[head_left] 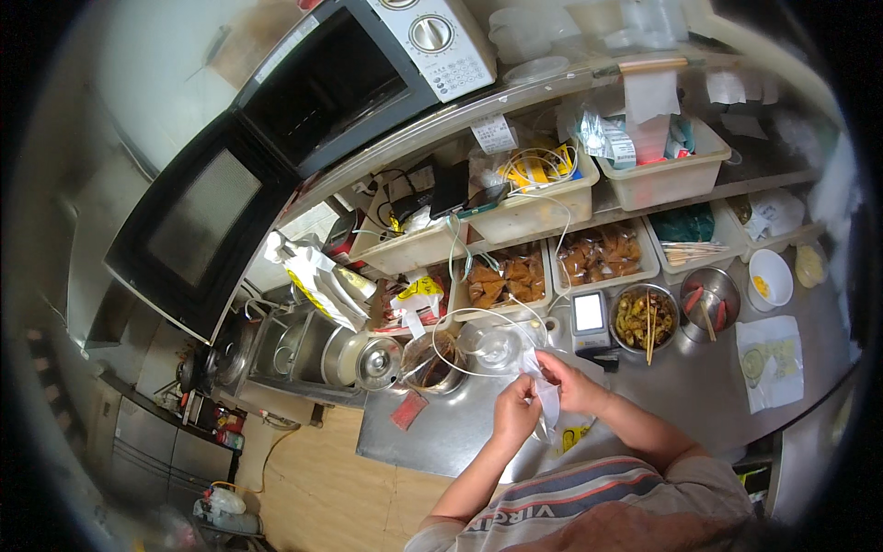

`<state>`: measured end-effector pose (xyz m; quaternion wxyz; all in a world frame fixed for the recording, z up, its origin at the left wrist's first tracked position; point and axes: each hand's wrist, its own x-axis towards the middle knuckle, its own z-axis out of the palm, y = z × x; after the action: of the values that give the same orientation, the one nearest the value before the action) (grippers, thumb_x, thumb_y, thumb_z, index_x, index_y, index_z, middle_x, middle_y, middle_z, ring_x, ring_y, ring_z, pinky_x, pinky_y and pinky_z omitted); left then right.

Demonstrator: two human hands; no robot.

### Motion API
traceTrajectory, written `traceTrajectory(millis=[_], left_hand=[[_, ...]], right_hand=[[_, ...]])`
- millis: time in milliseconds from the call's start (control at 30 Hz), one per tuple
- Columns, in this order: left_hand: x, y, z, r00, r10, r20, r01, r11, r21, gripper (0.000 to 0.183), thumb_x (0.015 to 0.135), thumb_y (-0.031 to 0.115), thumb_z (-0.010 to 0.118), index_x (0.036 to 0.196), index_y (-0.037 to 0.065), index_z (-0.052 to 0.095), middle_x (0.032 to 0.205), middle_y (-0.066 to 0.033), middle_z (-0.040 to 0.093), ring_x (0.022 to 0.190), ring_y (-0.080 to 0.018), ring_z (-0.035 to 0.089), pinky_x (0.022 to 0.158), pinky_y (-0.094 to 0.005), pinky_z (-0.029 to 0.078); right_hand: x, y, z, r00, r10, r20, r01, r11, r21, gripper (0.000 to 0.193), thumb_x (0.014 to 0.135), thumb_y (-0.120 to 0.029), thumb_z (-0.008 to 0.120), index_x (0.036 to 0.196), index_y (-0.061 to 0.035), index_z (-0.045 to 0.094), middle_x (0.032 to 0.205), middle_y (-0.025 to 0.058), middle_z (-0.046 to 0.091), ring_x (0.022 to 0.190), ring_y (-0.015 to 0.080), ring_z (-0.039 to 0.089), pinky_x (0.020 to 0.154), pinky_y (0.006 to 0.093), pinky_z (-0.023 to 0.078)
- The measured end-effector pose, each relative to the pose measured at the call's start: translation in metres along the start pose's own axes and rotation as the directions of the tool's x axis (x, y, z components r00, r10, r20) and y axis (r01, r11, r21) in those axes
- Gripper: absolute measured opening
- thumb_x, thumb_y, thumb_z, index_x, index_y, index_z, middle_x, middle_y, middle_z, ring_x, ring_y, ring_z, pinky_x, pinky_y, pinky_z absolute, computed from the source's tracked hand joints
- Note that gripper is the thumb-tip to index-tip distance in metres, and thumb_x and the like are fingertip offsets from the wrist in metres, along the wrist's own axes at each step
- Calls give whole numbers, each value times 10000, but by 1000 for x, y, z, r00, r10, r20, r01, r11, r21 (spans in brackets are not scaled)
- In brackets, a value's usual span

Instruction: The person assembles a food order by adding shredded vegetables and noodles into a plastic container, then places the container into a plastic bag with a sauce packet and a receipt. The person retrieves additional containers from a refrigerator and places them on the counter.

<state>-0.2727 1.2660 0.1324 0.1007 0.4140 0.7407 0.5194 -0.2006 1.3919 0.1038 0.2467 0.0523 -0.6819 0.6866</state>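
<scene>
My left hand (pixel 515 411) and my right hand (pixel 570 382) meet over the steel counter (pixel 681 386), both pinching a thin clear plastic bag (pixel 544 391) that hangs between them. The bag's top edge sits at my right fingertips and its body droops toward my left hand. Just beyond the hands stand a clear plastic cup (pixel 495 347) and a round container of dark food (pixel 432 361). A small digital scale (pixel 590 319) sits behind my right hand.
A steel bowl of cooked food with chopsticks (pixel 645 317) and a second steel bowl (pixel 709 301) lie to the right. Trays of brown fried pieces (pixel 501 279) line the back. A microwave (pixel 368 74) sits on the shelf above, a sink (pixel 294 354) to the left.
</scene>
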Motion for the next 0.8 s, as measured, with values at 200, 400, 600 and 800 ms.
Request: traceTrajectory(millis=[200, 400, 600, 800], left_hand=[[12, -21, -4, 997, 19, -80, 17, 904, 427, 144, 693, 13, 630, 817, 34, 559, 669, -105, 615, 614, -216, 616, 561, -302, 471], [34, -93, -9, 951, -243, -191, 303, 859, 414, 145, 684, 88, 614, 818, 43, 582, 702, -128, 630, 657, -292, 621, 583, -366, 482], [41, -155, 1, 923, -337, -188, 386, 821, 420, 171, 630, 162, 650, 754, 49, 613, 695, -135, 636, 661, -289, 624, 611, -372, 486], [60, -196, 22, 916, -385, -109, 385, 776, 500, 215, 607, 215, 632, 764, 70, 642, 732, -155, 639, 728, -313, 627, 667, -395, 494]], right_hand=[[-12, 0, -27, 972, 233, -19, -219, 880, -421, 477, 666, -128, 724, 1116, -100, 567, 855, 45, 602, 735, 124, 556, 673, 268, 456], [-49, 37, -52, 956, 282, -77, -273, 763, -586, 276, 682, -274, 692, 911, -124, 654, 786, 125, 617, 712, 291, 597, 654, 374, 470], [-70, 27, -57, 924, 3, 383, 179, 881, -438, 217, 733, -177, 663, 638, -14, 555, 667, 126, 542, 716, 290, 553, 656, 380, 432], [-100, 35, -47, 953, 19, 303, 144, 851, -505, 326, 740, -185, 659, 519, -18, 487, 628, 110, 508, 715, 246, 520, 659, 347, 404]])
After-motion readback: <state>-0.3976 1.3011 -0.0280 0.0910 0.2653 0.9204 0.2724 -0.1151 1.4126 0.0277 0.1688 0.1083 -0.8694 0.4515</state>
